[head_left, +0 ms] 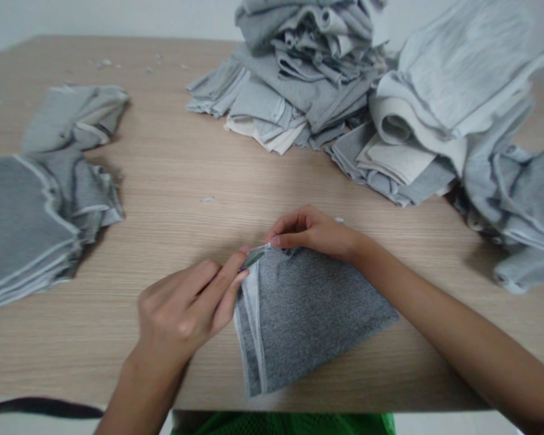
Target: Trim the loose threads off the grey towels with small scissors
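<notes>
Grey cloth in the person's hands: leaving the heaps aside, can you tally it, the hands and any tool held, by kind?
Hands: 2, the left hand and the right hand
Grey cloth being handled: 1
Small tool, partly hidden by fingers: 1
Total: 4

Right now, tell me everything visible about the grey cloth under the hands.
The grey cloth is dark, flecked and looks like soft knit. It lies mostly flat near the front edge of the table, roughly four-sided, with pale bands down its left side. The right hand pinches its top edge; the left hand holds a small tool at its upper left corner.
</notes>
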Tool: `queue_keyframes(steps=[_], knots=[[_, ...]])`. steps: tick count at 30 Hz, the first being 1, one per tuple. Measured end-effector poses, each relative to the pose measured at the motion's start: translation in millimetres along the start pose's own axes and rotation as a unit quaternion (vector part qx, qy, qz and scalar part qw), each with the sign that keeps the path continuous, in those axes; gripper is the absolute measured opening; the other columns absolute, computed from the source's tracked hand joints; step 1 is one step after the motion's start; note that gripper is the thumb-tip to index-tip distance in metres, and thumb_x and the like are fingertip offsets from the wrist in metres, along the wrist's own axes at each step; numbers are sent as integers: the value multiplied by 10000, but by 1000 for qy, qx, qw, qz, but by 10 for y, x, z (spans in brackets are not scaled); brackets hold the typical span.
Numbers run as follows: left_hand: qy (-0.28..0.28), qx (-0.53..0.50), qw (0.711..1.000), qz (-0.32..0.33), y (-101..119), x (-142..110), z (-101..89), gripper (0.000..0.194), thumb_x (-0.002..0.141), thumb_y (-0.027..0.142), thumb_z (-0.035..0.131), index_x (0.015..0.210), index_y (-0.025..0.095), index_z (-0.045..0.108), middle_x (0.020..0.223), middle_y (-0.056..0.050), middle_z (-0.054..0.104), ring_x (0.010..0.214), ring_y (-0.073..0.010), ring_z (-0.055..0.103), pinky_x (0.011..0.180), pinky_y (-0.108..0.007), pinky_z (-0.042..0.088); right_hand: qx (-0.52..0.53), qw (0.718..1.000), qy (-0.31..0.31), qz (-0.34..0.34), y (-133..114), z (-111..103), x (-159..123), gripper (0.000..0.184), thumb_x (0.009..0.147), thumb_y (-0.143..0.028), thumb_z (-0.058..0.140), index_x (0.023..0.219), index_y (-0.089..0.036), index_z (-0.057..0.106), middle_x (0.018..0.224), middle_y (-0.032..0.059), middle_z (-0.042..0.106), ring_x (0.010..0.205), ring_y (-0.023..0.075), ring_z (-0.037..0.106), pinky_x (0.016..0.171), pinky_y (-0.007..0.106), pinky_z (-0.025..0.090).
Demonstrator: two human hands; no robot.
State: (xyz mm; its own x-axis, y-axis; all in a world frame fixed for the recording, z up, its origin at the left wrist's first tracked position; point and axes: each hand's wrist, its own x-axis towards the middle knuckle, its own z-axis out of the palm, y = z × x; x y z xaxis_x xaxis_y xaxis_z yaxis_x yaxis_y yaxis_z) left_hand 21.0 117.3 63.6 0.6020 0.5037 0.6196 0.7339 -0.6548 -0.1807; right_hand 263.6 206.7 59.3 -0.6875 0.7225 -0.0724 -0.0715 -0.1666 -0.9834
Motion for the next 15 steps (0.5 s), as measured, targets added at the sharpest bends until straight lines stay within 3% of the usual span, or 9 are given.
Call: queue_keyframes(steps=[15], knots=[[-9, 2, 1000, -11, 4, -21, 26, 446, 825, 152, 770, 1255, 111, 659, 768, -13, 680, 594, -128, 606, 537, -294, 454, -23, 1000, 2, -10, 10, -5, 5, 270, 724, -388, 806, 790, -130, 755, 714, 9, 698, 674, 121, 593, 653, 255, 460]])
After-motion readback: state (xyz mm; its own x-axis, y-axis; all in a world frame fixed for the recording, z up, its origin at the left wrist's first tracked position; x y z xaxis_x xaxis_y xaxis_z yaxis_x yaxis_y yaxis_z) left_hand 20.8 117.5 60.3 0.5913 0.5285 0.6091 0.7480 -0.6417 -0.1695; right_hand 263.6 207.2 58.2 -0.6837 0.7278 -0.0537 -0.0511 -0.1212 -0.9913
